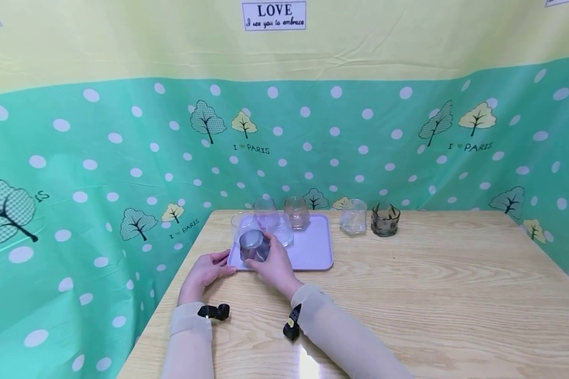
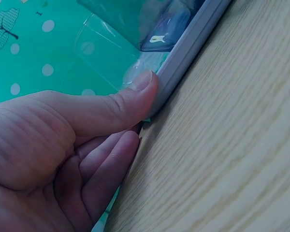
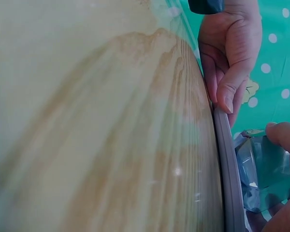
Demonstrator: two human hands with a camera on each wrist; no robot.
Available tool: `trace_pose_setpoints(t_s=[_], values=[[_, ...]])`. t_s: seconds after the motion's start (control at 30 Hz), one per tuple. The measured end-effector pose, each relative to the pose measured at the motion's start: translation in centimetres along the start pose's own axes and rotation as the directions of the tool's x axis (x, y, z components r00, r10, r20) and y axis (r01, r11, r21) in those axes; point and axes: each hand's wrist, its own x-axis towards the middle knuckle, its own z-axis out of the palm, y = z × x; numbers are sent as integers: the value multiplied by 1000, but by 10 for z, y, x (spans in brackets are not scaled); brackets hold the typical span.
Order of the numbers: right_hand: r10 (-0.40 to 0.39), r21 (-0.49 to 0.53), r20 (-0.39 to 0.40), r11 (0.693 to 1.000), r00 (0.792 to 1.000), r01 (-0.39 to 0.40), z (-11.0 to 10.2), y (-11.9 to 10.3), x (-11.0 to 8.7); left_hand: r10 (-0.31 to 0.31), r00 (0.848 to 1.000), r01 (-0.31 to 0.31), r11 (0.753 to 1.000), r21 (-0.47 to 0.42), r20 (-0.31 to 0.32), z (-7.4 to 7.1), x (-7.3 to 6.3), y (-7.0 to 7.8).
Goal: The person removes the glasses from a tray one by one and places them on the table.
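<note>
Lavender tray [image 1: 313,247] sits at the far left corner of the wood-grain table [image 1: 431,284], its long edges running left to right. Left hand [image 1: 206,271] at the tray's near left corner: thumb on the rim, fingers bent in at the outside, so the corner is pinched with little gap. Right hand [image 1: 277,266] partly open, thumb and fingers spread around a dark smoky glass [image 1: 253,249], gripped over the near left corner of the tray, pale disc-like end uppermost. Cannot tell whether the glass touches the tray floor.

Other glassware on the tray: clear glass [image 1: 239,227] by the left edge; tall clear glass [image 1: 265,213] and amber-tinted glass [image 1: 296,213] toward the far edge; low clear glass [image 1: 286,234] just behind the right hand.

Off the tray, beyond its right edge and near the table's far edge: faceted clear glass [image 1: 353,217], with black-patterned glass [image 1: 385,223] just beside it, to the right. Green dotted cloth [image 1: 322,131] hangs behind.
</note>
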Motion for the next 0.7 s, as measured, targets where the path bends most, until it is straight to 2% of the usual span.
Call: trace_pose_setpoints(t_s=[0.2,0.43,0.57,0.7], values=[[25,4,-15,1000,1000,-25,0,0,0,-9,1000,9,1000,-6,6,0,0,0],[47,50,-56,998,997,-44,-1,0,0,11,1000,-11,999,39,-6,0,0,-1],[35,56,-77,998,996,-31,-2,2,-1,1,1000,-1,999,40,-11,1,0,-1],[-10,62,-76,998,997,15,-8,2,-3,0,1000,1,1000,31,-12,2,0,1]])
